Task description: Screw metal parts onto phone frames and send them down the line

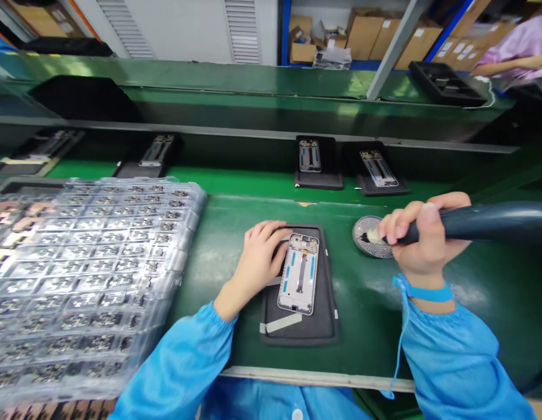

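A phone frame point(297, 274) with blue strips and a dark ribbon cable lies inner side up on a black foam tray point(323, 318). My left hand point(264, 254) rests at its upper left edge, fingers stretched out and thumb apart, the tips touching or very near the frame. My right hand point(428, 233) is closed around a dark, thick-bodied electric screwdriver point(493, 221), which extends off to the right. Its pale front end is over a round metal dish point(372, 245) with a dotted surface. Whether the tip touches the dish I cannot tell.
Stacked clear plastic trays point(95, 268) of small circuit parts fill the left. Behind the bench edge, more phone frames lie on black trays point(318, 178). A metal post point(395, 49) slants at the back. A person in a pink sleeve point(516, 44) is at far right.
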Available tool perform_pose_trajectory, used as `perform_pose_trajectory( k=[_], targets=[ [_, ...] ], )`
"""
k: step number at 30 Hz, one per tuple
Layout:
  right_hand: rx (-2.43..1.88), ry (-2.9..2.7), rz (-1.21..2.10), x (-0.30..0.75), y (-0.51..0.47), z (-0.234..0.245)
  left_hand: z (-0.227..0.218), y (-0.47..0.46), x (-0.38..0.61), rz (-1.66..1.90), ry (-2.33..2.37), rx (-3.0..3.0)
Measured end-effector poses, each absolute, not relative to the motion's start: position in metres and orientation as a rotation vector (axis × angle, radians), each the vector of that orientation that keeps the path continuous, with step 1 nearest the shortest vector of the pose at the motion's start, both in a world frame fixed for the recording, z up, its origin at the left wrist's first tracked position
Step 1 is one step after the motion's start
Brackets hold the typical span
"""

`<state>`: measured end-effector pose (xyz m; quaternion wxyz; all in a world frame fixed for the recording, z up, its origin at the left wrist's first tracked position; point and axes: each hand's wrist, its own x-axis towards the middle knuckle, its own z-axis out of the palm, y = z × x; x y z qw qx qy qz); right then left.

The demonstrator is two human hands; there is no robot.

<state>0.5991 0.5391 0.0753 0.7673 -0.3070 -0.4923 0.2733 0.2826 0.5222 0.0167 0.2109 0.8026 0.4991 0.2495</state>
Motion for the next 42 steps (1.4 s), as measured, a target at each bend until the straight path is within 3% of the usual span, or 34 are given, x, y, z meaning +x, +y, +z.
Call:
perform_pose_trajectory(
  k=[4, 13, 42],
  targets=[
    [-0.602, -1.135, 0.793, 0.547, 0.548, 0.08, 0.002, 0.564, 0.306, 0.547, 1.31, 2.152],
    [-0.682, -1.204, 1.014, 0.502, 0.563, 0.052, 0.001, 0.543, 0.313, 0.502, 1.246, 2.108],
    [-0.751, -1.34, 0.904, 0.498, 0.561, 0.041, 0.013, 0.543, 0.317, 0.425, 1.25, 2.119]
  ],
)
